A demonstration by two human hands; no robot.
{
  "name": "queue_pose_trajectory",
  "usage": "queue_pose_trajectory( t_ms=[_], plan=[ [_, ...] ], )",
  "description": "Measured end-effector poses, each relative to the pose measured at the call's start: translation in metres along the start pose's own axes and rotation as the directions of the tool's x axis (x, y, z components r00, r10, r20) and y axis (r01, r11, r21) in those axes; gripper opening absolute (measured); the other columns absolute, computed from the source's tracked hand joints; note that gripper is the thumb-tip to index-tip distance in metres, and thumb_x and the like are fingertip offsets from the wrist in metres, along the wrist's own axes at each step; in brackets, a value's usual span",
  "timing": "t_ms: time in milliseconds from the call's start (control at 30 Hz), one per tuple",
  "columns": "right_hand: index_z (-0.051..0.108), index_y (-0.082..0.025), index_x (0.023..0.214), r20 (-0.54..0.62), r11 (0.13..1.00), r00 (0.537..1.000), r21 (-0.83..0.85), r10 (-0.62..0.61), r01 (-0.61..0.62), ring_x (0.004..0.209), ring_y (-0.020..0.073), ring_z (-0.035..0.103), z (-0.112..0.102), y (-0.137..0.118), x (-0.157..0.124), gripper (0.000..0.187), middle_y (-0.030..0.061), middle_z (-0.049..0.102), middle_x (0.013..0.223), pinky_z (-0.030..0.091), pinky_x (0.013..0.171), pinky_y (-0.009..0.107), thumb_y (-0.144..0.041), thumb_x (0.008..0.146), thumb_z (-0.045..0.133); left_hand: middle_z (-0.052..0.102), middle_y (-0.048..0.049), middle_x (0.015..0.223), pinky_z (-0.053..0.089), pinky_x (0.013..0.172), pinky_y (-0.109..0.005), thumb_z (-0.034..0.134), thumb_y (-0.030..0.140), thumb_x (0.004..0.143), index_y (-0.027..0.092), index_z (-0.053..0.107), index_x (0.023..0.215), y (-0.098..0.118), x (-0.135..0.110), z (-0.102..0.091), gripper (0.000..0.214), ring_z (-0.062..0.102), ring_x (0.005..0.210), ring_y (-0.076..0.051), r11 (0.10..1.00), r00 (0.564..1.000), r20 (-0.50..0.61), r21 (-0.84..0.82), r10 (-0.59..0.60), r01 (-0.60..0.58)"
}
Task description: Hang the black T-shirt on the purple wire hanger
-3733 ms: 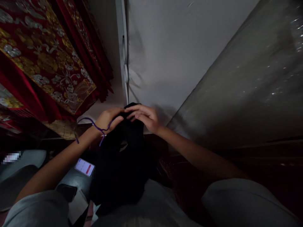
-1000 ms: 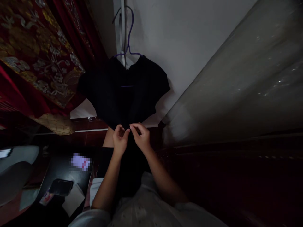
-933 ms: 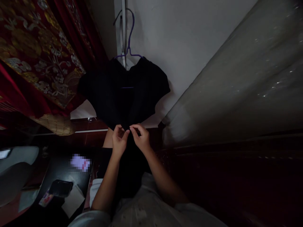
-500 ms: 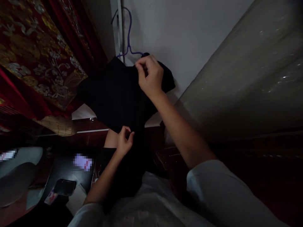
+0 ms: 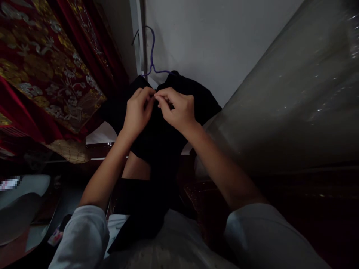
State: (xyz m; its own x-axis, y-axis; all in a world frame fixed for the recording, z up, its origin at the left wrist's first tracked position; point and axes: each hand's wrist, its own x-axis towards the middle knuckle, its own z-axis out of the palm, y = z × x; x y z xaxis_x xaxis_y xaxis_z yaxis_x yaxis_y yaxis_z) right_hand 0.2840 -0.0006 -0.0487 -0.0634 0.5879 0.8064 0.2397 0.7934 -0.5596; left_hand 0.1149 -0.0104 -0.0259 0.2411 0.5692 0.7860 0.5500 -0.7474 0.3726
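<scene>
A black short-sleeved shirt (image 5: 164,140) hangs on a thin purple hanger (image 5: 152,52) against the wall. At its upper front, just below the neck opening, my left hand (image 5: 138,109) pinches the dark cloth. Beside it my right hand (image 5: 178,108) pinches the cloth too, thumb and forefinger closed. The fingertips of both hands meet or nearly meet there. Whether a button sits between them cannot be made out in the dim light.
A red cloth with gold and silver embroidery (image 5: 47,67) hangs at the left. A large plastic-wrapped object (image 5: 294,108) leans at the right. A grey chair (image 5: 22,213) stands at the lower left. Behind the shirt is a pale wall (image 5: 213,41).
My left hand has risen from the shirt's lower front to its upper front, beside my right hand. The right hand has come slightly lower, its fingertips now closer to the shirt's middle.
</scene>
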Motion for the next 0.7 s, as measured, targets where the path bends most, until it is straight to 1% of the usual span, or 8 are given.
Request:
queue_pose_trajectory(
  t_ms=[100,200,267,333,433,533,633,700],
  plan=[
    [0.071,-0.021,0.096,0.013,0.999,1.000,0.035,0.010,-0.011,0.071,0.0130,0.069,0.001,0.005,-0.006,0.029,-0.0001,0.068,0.076,0.057,0.069,0.024,-0.048,0.099,0.062,0.064,-0.0064,0.091,0.050,0.086,-0.034,0.053,0.041,0.105,0.020,0.064,0.095,0.004,-0.003,0.009,0.026,0.062,0.088,-0.020,0.999,1.000,0.008,-0.026,-0.021,0.022],
    [0.069,-0.021,0.094,0.009,0.985,0.997,0.154,0.072,-0.073,0.053,0.0083,0.060,0.006,0.008,-0.014,0.035,-0.0035,0.063,0.066,0.050,0.054,0.020,-0.054,0.098,0.061,0.065,-0.0064,0.094,0.049,0.087,-0.034,0.055,0.038,0.104,0.020,0.062,0.094,0.002,-0.006,0.013,0.022,0.062,0.089,-0.020,0.995,0.998,0.005,-0.073,-0.065,0.066],
    [0.069,-0.021,0.094,0.005,0.967,0.992,0.224,0.126,-0.124,0.048,0.0067,0.056,0.012,0.008,-0.019,0.038,-0.0050,0.061,0.063,0.047,0.048,0.018,-0.058,0.097,0.061,0.065,-0.0060,0.095,0.049,0.088,-0.033,0.055,0.036,0.104,0.019,0.061,0.094,-0.001,-0.006,0.014,0.020,0.062,0.090,-0.019,0.990,0.995,0.012,-0.106,-0.098,0.098],
    [0.070,-0.021,0.096,-0.024,0.964,0.990,0.232,0.136,-0.127,0.047,0.0062,0.055,0.017,0.007,-0.024,0.038,-0.0053,0.060,0.063,0.044,0.046,0.017,-0.059,0.096,0.062,0.066,-0.0049,0.094,0.049,0.085,-0.031,0.055,0.034,0.104,0.019,0.060,0.094,-0.002,-0.005,0.012,0.019,0.061,0.089,-0.019,0.981,0.991,0.018,-0.138,-0.133,0.135],
    [0.073,-0.023,0.100,-0.115,0.987,0.991,0.156,0.062,-0.044,0.053,0.0074,0.060,0.022,0.006,-0.027,0.034,-0.0026,0.066,0.074,0.049,0.051,0.019,-0.055,0.098,0.061,0.065,-0.0030,0.088,0.048,0.081,-0.029,0.052,0.031,0.104,0.019,0.059,0.093,0.002,-0.004,0.007,0.017,0.061,0.085,-0.017,0.971,0.986,0.040,-0.173,-0.163,0.167],
    [0.073,-0.023,0.100,-0.169,0.992,0.986,0.126,-0.008,0.030,0.064,0.0099,0.065,0.021,0.004,-0.024,0.032,-0.0002,0.070,0.084,0.056,0.061,0.023,-0.052,0.100,0.059,0.065,-0.0038,0.090,0.049,0.083,-0.030,0.052,0.027,0.103,0.019,0.060,0.095,0.009,-0.002,-0.001,0.014,0.061,0.086,-0.017,0.986,0.992,0.091,-0.131,-0.091,0.103],
    [0.072,-0.022,0.099,-0.135,0.989,0.991,0.147,-0.008,0.029,0.069,0.0116,0.067,0.014,0.000,-0.017,0.033,0.0001,0.069,0.082,0.058,0.068,0.026,-0.053,0.100,0.060,0.066,-0.0064,0.096,0.049,0.087,-0.033,0.052,0.025,0.103,0.018,0.062,0.097,0.016,0.005,-0.009,0.014,0.063,0.091,-0.020,0.998,0.990,0.136,-0.054,0.025,-0.017],
    [0.071,-0.022,0.098,-0.099,0.989,0.995,0.150,0.005,0.010,0.071,0.0125,0.068,0.010,-0.002,-0.015,0.035,0.0001,0.068,0.082,0.059,0.070,0.027,-0.055,0.100,0.059,0.066,-0.0073,0.096,0.050,0.088,-0.035,0.049,0.026,0.105,0.018,0.063,0.096,0.018,0.010,-0.013,0.018,0.063,0.091,-0.021,0.997,0.985,0.154,-0.024,0.073,-0.070]
  ],
)
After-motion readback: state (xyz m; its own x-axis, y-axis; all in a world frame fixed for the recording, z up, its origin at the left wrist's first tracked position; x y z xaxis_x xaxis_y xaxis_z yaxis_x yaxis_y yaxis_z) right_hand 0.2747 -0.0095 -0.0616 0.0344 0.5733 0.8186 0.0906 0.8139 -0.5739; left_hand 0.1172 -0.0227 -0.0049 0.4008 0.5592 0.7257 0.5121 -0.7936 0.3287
